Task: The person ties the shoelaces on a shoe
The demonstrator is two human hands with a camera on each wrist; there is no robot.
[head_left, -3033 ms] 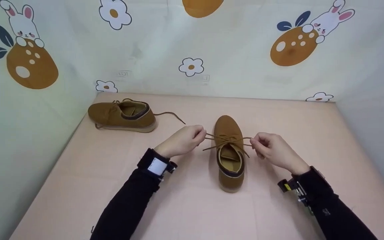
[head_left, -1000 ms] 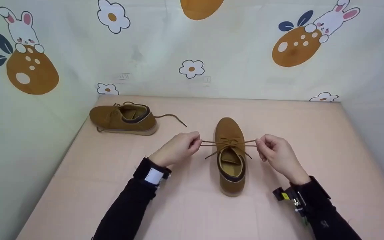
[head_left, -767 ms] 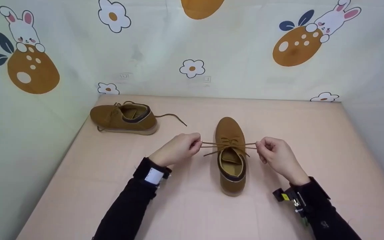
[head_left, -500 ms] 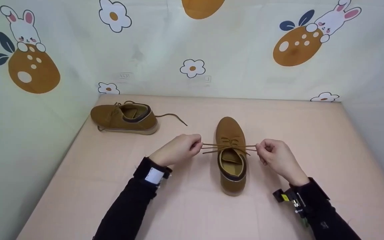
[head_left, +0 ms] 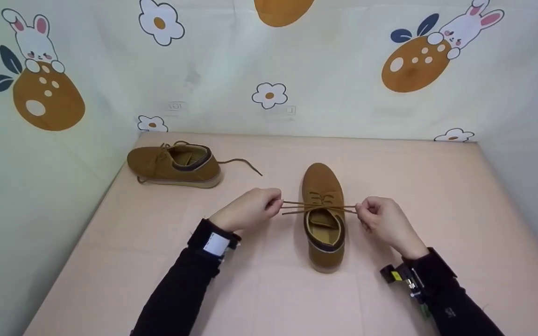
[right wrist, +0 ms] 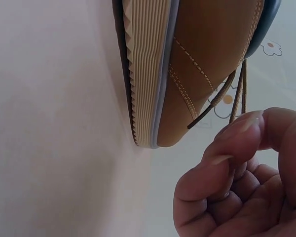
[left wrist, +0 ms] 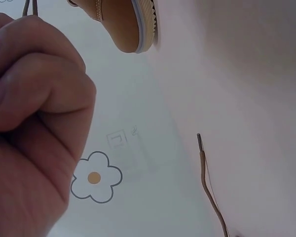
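A tan lace-up shoe [head_left: 322, 177] stands upright on its sole near the middle of the desk [head_left: 269, 298], long axis running from the near edge toward the far one, toe at the far end. Its brown lace [head_left: 292, 202] crosses that axis almost at right angles, stretched to both sides at the toe end of the opening. The left hand [head_left: 252, 207], fingers curled, grips two strands on the side toward the desk's left edge; the right hand [head_left: 383, 217] pinches two toward the right edge, its grip the nearer to the shoe, though neither touches the upper. A free lace end [right wrist: 202, 117] juts out just beside the right fingers. Near the far left corner sits a matching shoe [head_left: 171, 174], toe toward the left edge, its loose lace [head_left: 238, 160] trailing past the heel. Beyond the far edge rises a printed cloth [head_left: 213, 70].
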